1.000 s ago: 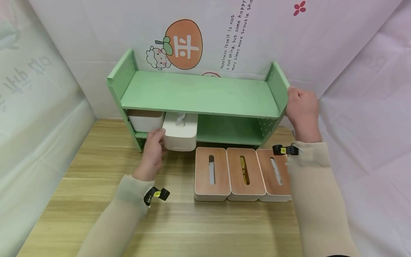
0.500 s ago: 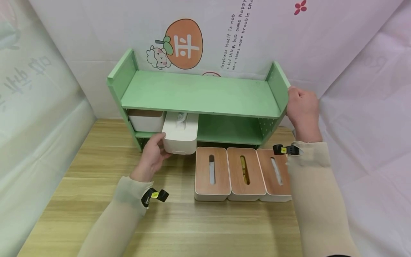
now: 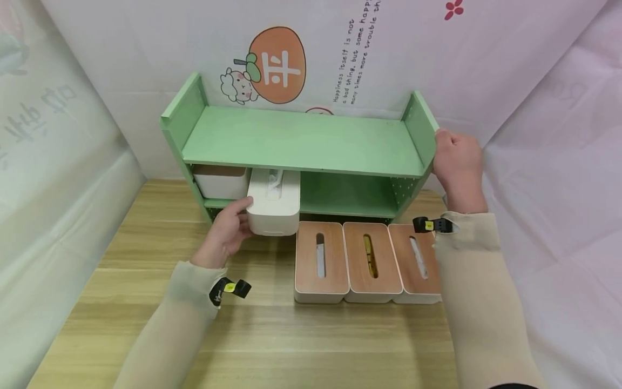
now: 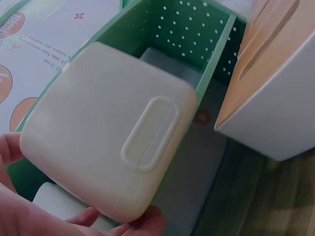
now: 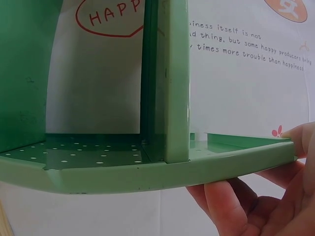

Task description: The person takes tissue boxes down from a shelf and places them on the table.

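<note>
A white tissue box (image 3: 274,202) with a tissue in its top slot juts out of the middle level of the green shelf (image 3: 301,139). My left hand (image 3: 227,229) grips its left front corner, thumb near the top edge and fingers lower down. In the left wrist view the front face of the tissue box (image 4: 108,128) fills the middle, with fingertips along its lower edge. My right hand (image 3: 458,162) grips the shelf's right side panel. The right wrist view shows the fingers (image 5: 224,206) curled under the edge of that panel (image 5: 246,158).
Another white box (image 3: 221,182) with a wood-coloured top stands left on the same shelf level. Below the shelf front, three boxes with wooden lids, a left one (image 3: 322,259), a middle one (image 3: 372,259) and a right one (image 3: 413,259), stand side by side on the wooden table (image 3: 291,346).
The white tissue box has come a little further out of the shelf towards me, with my left hand on it. My right hand stays on the shelf's side panel.
</note>
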`<control>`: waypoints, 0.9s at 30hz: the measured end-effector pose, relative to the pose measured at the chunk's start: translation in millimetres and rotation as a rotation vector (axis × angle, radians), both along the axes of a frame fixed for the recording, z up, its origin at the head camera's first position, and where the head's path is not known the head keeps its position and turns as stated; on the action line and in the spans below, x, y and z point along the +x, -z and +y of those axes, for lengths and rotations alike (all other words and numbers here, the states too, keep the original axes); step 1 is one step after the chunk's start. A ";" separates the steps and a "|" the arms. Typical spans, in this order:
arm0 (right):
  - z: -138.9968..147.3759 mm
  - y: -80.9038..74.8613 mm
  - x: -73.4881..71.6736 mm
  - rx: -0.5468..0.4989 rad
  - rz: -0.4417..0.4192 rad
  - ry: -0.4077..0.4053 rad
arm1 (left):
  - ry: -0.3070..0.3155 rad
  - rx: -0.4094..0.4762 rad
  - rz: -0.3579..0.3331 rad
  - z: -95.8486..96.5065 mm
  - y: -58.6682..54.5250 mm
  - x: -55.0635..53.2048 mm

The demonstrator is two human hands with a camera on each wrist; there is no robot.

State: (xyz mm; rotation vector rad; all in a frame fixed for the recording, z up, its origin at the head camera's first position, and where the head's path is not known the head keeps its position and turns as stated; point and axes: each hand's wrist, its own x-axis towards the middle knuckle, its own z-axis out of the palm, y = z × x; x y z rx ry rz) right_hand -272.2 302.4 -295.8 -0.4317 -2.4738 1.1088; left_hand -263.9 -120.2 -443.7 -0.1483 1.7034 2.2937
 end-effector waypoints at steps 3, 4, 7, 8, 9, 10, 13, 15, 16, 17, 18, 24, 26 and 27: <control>-0.7 -1.6 0.0 0.001 0.003 -0.007 | 0.010 -0.014 0.023 -1.5 -2.3 -3.8; -1.0 -1.6 0.0 0.007 0.004 -0.007 | 0.017 -0.023 0.024 -2.3 -2.7 -5.0; -2.1 -1.7 0.8 -0.006 0.001 -0.005 | 0.048 -0.041 0.018 -4.6 -3.5 -7.2; -2.3 -1.7 1.1 -0.013 0.000 -0.004 | 0.058 -0.041 0.012 -5.3 -3.8 -7.5; -2.6 -1.9 1.8 -0.019 -0.002 -0.004 | 0.067 -0.045 0.010 -6.0 -4.0 -7.7; -2.9 -1.8 2.4 -0.014 0.001 0.000 | 0.078 -0.048 0.009 -6.6 -3.8 -7.8; -3.1 -2.8 3.6 -0.027 0.003 -0.003 | 0.094 -0.048 0.003 -8.5 -4.5 -7.3; -3.3 -3.3 3.5 -0.034 0.003 -0.004 | 0.101 -0.060 0.006 -9.8 -4.5 -6.2; -3.4 -3.4 3.3 -0.034 0.004 -0.004 | 0.104 -0.064 0.008 -10.3 -4.5 -5.5; -3.2 -3.5 3.1 -0.038 0.002 -0.005 | 0.105 -0.069 0.008 -10.8 -4.6 -4.5; -3.2 -3.4 3.1 -0.041 0.000 -0.006 | 0.108 -0.073 0.008 -11.3 -4.3 -3.7; -1.9 -2.3 2.0 -0.043 -0.005 -0.001 | 0.128 -0.088 0.012 -14.9 -2.4 2.9; -1.2 -1.7 1.2 -0.031 0.000 0.003 | 0.134 -0.095 0.010 -16.8 -1.8 5.7; -0.9 -1.4 1.0 -0.023 0.004 0.005 | 0.137 -0.097 0.007 -17.8 -1.6 7.2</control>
